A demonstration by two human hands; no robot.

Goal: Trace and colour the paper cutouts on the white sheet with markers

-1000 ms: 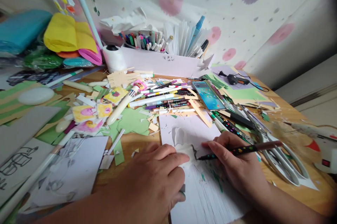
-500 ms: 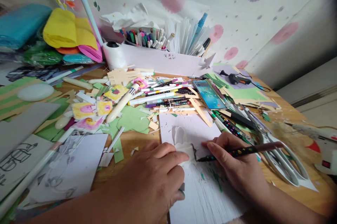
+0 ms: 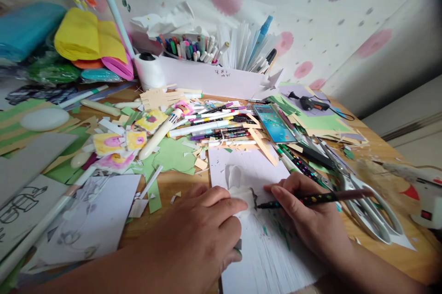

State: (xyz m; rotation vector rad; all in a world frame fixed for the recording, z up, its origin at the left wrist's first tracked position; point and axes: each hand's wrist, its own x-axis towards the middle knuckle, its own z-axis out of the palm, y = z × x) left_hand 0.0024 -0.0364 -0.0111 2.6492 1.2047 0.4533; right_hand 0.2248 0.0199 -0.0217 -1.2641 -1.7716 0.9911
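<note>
My right hand [image 3: 312, 213] is closed round a black marker pen [image 3: 319, 197] with coloured spots. The pen's tip touches the edge of a small white paper cutout [image 3: 238, 193], where a dark line follows the rim. My left hand [image 3: 210, 225] presses the cutout down with its index finger, the other fingers curled under. A small grey piece shows beside its lower fingers; its kind is unclear. Under both hands lies a white sheet [image 3: 272, 266] with green and black marks. The left fingers cover part of the cutout.
Scissors [image 3: 371, 211] and a hot glue gun [image 3: 410, 183] lie at the right. Behind the sheet are a phone [image 3: 274, 123] and several loose markers [image 3: 203, 128]. Paper scraps [image 3: 174, 153] litter the left side. A long white box [image 3: 210, 75] stands at the back.
The pen tip has shifted slightly up along the cutout's edge. My left hand keeps its place on the cutout.
</note>
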